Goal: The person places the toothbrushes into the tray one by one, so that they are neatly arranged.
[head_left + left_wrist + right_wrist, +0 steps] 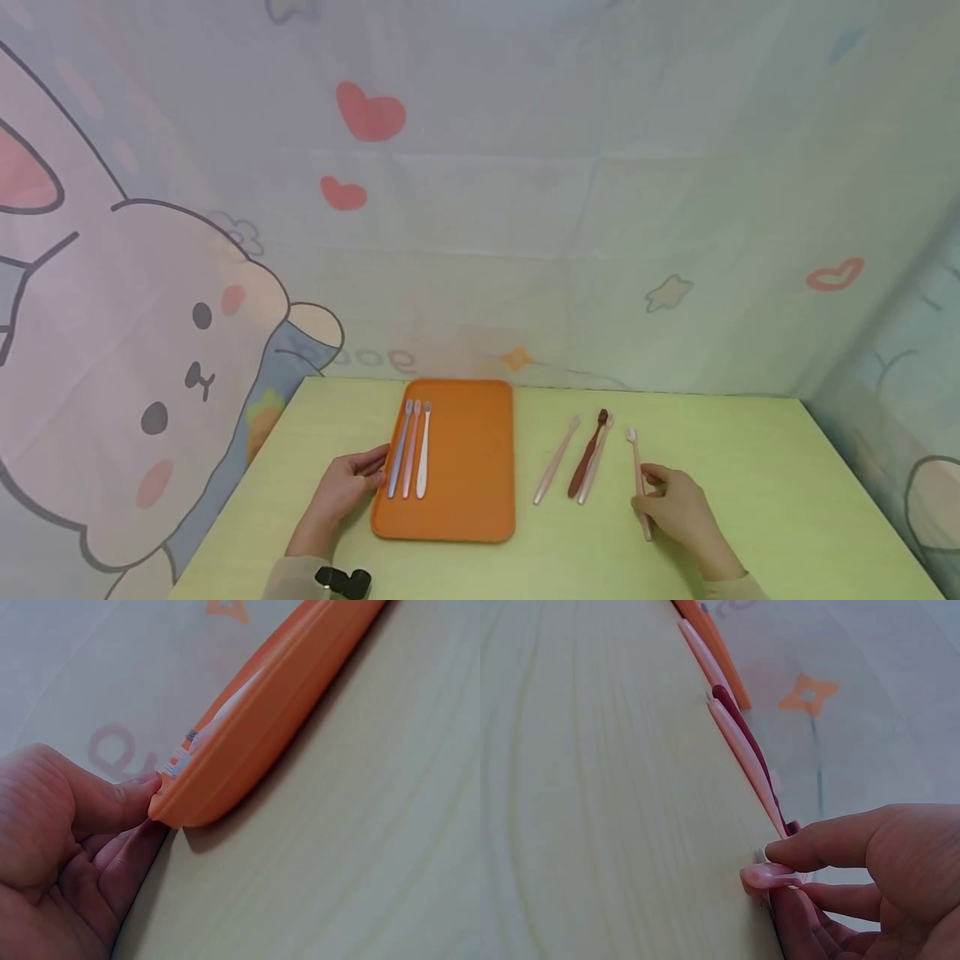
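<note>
My left hand (347, 485) pinches the left rim of an orange tray (468, 467), its thumb at the edge in the left wrist view. Side by side along that tray's left part lie a purple toothbrush (400, 450), a pink toothbrush (412, 450) and a white toothbrush (424, 450), heads toward the back. Over to the right, my right hand (678, 508) holds a pale pink toothbrush (636, 458) by its handle between thumb and fingers. The right wrist view shows this brush's handle end (765, 876) close to the table top.
Between tray and right hand lie a pale pink toothbrush (556, 462), a dark red toothbrush (587, 455) and another pink toothbrush (596, 462); the last two nearly touch. The light green table (787, 483) ends against a printed cloth backdrop (525, 208).
</note>
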The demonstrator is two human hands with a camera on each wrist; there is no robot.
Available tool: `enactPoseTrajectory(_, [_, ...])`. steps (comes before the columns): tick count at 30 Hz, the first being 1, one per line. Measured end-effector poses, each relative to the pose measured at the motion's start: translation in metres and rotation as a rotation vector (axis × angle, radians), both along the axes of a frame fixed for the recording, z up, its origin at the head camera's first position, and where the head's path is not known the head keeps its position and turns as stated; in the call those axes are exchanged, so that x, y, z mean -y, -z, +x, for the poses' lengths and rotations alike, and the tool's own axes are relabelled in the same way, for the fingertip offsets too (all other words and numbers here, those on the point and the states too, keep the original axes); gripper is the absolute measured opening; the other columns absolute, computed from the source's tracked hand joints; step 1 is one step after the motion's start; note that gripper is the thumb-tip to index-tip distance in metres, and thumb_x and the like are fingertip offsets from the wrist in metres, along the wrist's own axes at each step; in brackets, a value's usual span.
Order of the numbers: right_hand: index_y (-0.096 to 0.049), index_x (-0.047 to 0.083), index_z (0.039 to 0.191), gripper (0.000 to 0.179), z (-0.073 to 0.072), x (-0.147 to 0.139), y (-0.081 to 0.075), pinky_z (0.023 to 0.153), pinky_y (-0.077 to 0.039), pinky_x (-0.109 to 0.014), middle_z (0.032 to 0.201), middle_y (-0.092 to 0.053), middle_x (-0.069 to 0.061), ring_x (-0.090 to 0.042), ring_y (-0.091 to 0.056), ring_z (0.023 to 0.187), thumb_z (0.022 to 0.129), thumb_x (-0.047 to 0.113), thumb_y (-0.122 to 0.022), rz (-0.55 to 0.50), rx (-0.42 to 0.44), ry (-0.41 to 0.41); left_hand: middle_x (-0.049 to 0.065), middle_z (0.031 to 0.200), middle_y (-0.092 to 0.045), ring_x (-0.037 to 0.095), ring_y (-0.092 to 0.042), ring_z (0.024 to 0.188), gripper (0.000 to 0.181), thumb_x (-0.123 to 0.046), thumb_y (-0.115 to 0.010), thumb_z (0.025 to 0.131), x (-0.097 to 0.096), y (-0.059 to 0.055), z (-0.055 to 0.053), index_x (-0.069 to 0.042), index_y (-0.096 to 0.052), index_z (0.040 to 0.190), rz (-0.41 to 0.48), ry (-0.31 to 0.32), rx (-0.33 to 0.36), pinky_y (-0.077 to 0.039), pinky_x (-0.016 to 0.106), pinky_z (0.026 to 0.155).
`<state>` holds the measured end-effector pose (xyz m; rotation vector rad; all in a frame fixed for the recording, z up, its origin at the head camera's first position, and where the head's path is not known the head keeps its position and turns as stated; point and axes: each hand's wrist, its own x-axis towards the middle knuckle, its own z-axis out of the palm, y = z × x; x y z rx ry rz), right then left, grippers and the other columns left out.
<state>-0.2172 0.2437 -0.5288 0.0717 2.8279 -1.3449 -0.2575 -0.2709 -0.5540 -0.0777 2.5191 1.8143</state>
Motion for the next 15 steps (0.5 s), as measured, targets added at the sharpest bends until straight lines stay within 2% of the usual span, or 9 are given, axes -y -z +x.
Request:
enactPoseTrajectory(5, [-0.06,-0.014,0.141,0.065,-0.0005,-0.0032,-0.0003,0.063,-0.059,-0.028,0.131,-0.067,-0.032,-0.019,-0.072,0.086,0.083,0.004,-0.082,0.006,0.005,0.002,0.026,0.144,-0.062,0.04,-0.059,0.137,0.05,0.01,-0.068,0.095,-0.0024,0.0024,-0.0004,0.009,-0.061,0.145,0.009,0.007,0.005,-0.049,0.047,0.112])
enactPoseTrajectory(12, [-0.058,-0.015,0.143,0.067,-0.002,-0.0035,0.0021,0.064,-0.06,-0.029,0.132,-0.066,-0.032,-0.02,-0.074,0.087,0.082,0.002,-0.081,-0.034,0.015,0.007,0.024,0.142,-0.065,0.038,-0.059,0.137,0.05,0.009,-0.068,0.095,-0.0007,0.0031,-0.0011,0.006,-0.062,0.145,-0.025,0.007,-0.005,-0.052,0.042,0.11])
enactPoseTrajectory(15, [-0.058,-0.015,0.143,0.067,-0.0032,-0.0027,0.003,0.063,-0.06,-0.029,0.131,-0.067,-0.03,-0.019,-0.073,0.085,0.082,0.002,-0.081,-0.037,0.018,0.005,0.024,0.142,-0.065,0.038,-0.059,0.137,0.05,0.008,-0.068,0.096,0.001,0.0014,-0.0004,0.006,-0.062,0.146,-0.038,0.012,-0.008,-0.05,0.045,0.111])
